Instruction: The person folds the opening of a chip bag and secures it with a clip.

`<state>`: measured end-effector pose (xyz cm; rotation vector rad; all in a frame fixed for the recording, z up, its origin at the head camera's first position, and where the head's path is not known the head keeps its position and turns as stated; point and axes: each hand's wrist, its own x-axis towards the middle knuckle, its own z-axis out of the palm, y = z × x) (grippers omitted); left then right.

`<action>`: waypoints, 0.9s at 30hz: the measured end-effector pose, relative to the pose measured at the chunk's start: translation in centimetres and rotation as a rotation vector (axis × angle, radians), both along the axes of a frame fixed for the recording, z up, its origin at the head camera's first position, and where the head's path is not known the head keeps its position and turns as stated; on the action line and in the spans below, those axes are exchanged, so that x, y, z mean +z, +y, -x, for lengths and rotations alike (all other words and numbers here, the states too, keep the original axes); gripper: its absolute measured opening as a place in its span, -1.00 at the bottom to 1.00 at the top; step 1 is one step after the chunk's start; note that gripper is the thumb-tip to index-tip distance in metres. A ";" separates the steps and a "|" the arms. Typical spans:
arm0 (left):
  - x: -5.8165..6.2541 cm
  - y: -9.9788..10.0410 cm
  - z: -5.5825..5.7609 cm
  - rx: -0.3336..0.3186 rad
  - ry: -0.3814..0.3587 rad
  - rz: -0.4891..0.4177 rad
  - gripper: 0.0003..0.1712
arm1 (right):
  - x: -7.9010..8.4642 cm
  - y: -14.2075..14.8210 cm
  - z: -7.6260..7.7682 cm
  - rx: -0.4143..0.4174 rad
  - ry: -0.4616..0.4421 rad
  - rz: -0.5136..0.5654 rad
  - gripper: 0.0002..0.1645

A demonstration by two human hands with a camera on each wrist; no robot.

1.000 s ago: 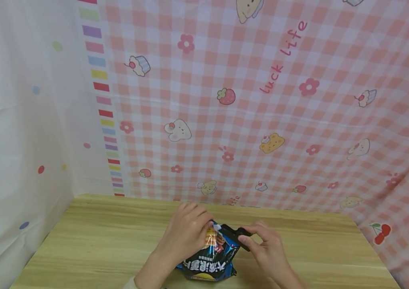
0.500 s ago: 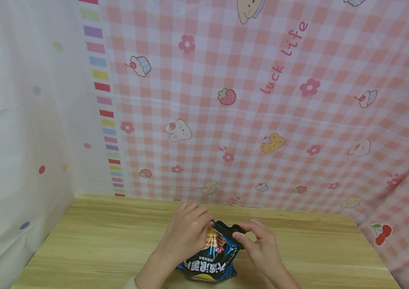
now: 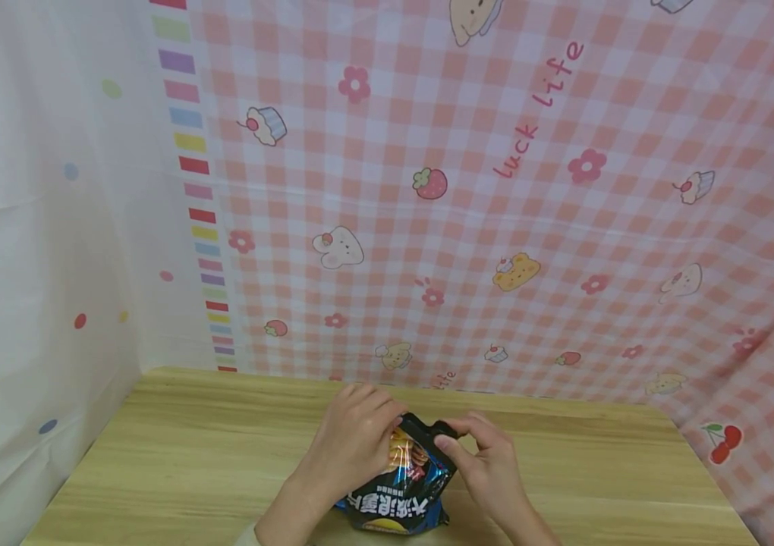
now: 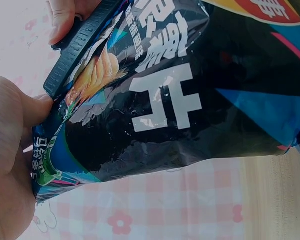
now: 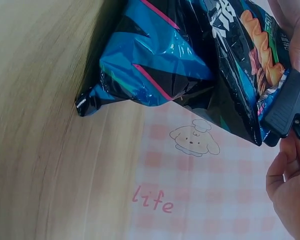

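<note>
A black and blue bag of potato chips (image 3: 401, 485), with printed chips and white lettering, stands between both hands. My left hand (image 3: 353, 440) grips its top edge at the left corner, the thumb on the printed front in the left wrist view. Along the rest of that top edge lies a black bag clip (image 3: 421, 434). My right hand (image 3: 489, 466) pinches the clip's handle between thumb and fingers. In the right wrist view the clip (image 5: 285, 107) lies across the bag's mouth, its end close to the bag's side corner.
A light wooden table (image 3: 209, 455) lies under the bag. Behind it hangs a pink checked cloth (image 3: 387, 250) with cartoon prints, and a white dotted cloth (image 3: 32, 243) hangs on the left.
My right hand has moved left and slightly up with the clip, which now lies further along the bag's top edge, close to my left fingers. My left hand has stayed in place.
</note>
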<state>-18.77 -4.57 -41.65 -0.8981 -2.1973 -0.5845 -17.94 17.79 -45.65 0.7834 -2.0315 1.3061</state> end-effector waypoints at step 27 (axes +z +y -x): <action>0.0 -0.3 0.0 0.000 -0.020 0.002 -0.68 | -0.1 -0.5 0.0 0.001 -0.176 0.032 -0.63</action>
